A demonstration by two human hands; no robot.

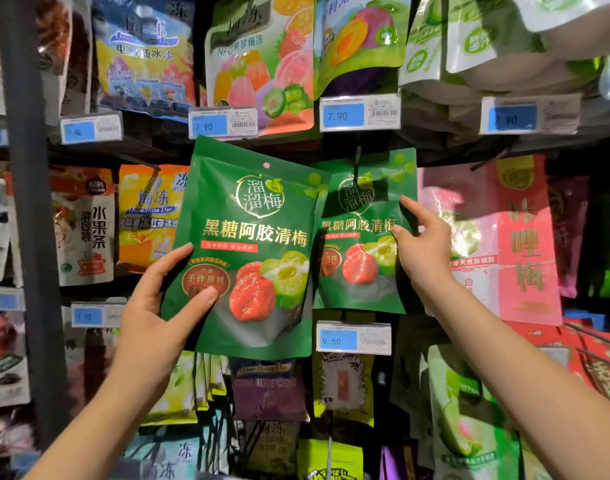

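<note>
My left hand [158,303] grips a green snack pouch [251,244] by its lower left edge, thumb across the front, and holds it up in front of the shelf. A second, identical green pouch [362,237] hangs from a black peg [357,164] just to the right. My right hand [423,247] touches that hanging pouch at its right edge, thumb on the front and index finger stretched upward beside it. Whether the fingers close on the edge is not visible.
Hanging snack bags fill the rack: pink pouches [504,237] to the right, orange and white bags [147,216] to the left, fruit-jelly bags [258,60] above. Blue price tags [353,337] stick out on rails. A dark upright post [30,202] stands at the left.
</note>
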